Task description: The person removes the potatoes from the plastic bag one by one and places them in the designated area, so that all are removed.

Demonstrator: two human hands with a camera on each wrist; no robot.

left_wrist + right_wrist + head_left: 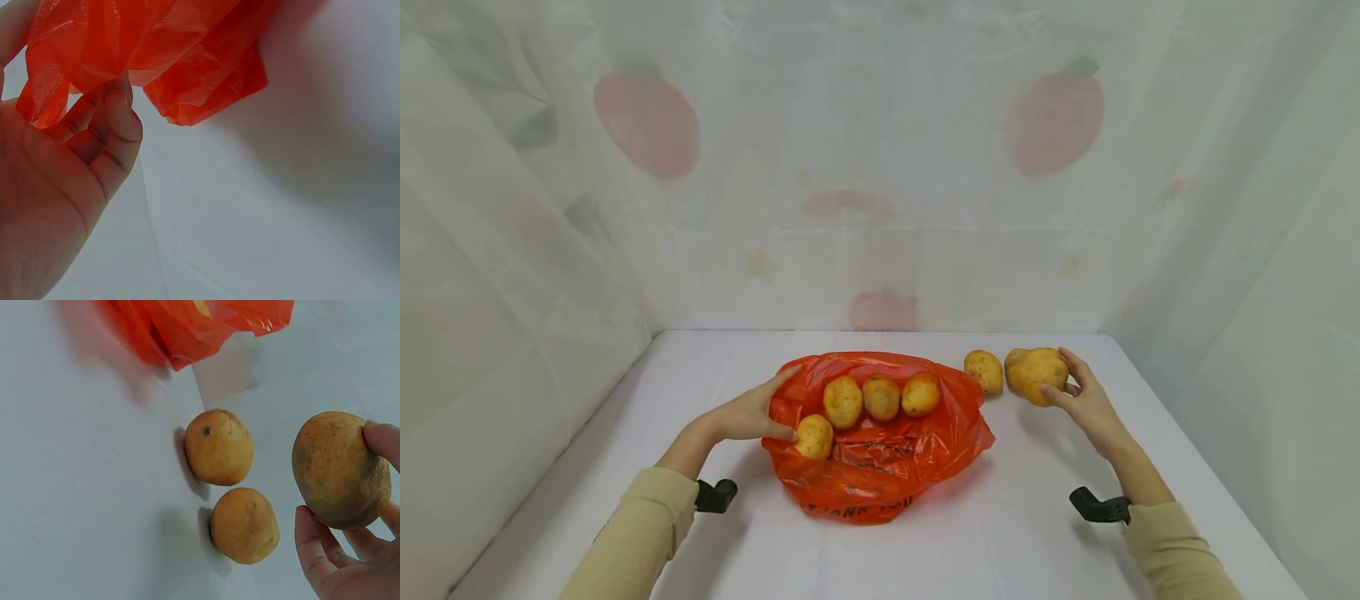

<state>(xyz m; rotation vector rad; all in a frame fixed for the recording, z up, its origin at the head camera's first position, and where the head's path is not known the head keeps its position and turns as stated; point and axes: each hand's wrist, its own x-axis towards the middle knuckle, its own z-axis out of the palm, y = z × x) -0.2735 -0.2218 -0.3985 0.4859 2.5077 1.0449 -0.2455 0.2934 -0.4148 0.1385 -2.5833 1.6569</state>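
Observation:
A red plastic bag (940, 450) lies with its mouth spread, and several potatoes (881, 397) rest inside it. At its left rim, my left hand (748, 415) grips the film; in the left wrist view the fingers (119, 134) curl against the red plastic (169, 44). My right hand (1090, 408) holds a potato (1043, 377) between thumb and fingers, raised off the table to the right of the bag. The right wrist view shows this held potato (340, 469) clearly, with two loose potatoes beyond it, one (219, 447) nearer the bag and another (244, 525) beside it.
The white table (985, 542) is enclosed by pale curtains (880, 275) at the back and both sides, printed with faded fruit. Each wrist wears a black camera mount, one on the left (717, 497) and one on the right (1099, 506).

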